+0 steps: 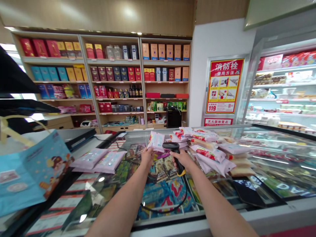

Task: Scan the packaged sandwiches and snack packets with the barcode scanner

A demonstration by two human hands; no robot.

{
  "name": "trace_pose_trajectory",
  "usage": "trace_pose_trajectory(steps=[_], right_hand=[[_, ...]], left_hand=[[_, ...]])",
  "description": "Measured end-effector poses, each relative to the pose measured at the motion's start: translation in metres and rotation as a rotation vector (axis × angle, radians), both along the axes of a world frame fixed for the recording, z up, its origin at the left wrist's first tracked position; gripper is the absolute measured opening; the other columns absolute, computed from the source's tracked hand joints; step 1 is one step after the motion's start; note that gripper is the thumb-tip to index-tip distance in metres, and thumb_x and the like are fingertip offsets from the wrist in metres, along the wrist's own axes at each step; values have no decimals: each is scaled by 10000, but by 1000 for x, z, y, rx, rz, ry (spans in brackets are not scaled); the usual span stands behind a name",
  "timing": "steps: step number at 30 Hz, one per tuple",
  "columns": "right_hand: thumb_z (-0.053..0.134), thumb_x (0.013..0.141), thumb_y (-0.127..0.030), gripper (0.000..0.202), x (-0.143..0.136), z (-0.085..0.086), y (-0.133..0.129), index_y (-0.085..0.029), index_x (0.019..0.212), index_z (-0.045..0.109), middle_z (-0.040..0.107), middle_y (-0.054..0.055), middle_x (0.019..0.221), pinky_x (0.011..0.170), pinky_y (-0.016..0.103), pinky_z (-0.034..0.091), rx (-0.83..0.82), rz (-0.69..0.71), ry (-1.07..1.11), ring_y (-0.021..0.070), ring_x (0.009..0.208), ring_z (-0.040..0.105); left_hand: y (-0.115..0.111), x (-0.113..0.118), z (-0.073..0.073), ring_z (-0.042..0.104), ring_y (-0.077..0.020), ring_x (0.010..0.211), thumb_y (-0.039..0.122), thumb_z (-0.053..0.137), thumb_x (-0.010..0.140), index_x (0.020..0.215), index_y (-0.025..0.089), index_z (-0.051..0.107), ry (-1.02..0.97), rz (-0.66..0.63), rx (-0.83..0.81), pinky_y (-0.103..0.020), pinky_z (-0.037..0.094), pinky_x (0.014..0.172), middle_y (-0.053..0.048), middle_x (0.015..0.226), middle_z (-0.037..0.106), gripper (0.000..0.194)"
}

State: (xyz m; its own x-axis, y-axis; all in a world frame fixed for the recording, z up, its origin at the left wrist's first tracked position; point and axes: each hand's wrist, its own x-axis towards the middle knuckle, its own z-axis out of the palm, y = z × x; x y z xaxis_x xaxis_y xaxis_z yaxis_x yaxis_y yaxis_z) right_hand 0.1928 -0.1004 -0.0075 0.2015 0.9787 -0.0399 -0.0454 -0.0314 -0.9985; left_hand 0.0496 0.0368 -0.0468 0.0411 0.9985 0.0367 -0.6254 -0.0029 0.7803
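Observation:
My left hand is closed on the lower edge of a pale pink snack packet, which it holds up above the glass freezer top. In my right hand is a black barcode scanner with a yellow band at its grip's lower end. The scanner's head points left, close beside the packet. Its black cable loops down over the glass. To the right of the scanner lies a pile of similar pink packets. More pink packets lie at the left.
A light blue printed bag stands at the left edge, near a black device. Packaged goods show beneath the glass. A dark pouch lies at the right. Shelves of boxes and bottles and a lit refrigerated display stand behind.

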Motion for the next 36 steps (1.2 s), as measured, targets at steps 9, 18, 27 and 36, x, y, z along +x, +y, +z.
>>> trace_pose_trajectory(steps=[9, 18, 27, 36], right_hand=[[724, 715, -390, 312, 0, -5, 2, -190, 662, 491, 517, -67, 449, 349, 215, 429, 12, 24, 10, 84, 346, 458], [678, 754, -341, 234, -4, -5, 0, -206, 694, 497, 521, -58, 451, 345, 217, 410, -20, 19, 42, 93, 332, 454], [721, 702, -427, 316, -37, -6, 7, -204, 699, 497, 539, -59, 474, 354, 227, 426, 41, 140, 93, 93, 336, 468], [715, 679, -451, 339, -122, 2, 27, -199, 655, 489, 529, -60, 452, 352, 225, 424, 38, 241, 47, 93, 335, 474]], left_hand=[[2, 0, -1, 633, -124, 569, 82, 685, 524, 717, 167, 553, 7, -22, 32, -268, 543, 646, 26, 632, 650, 249], [0, 3, 0, 600, -99, 541, 94, 693, 496, 688, 160, 564, 21, 3, 6, -213, 501, 571, 32, 599, 632, 241], [-5, -52, 20, 615, -102, 545, 67, 697, 534, 710, 147, 581, 70, 20, 4, -225, 529, 588, 13, 620, 658, 226], [-5, -174, 28, 601, -103, 518, -12, 645, 623, 703, 139, 558, 40, 247, -76, -249, 555, 606, 9, 597, 626, 192]])
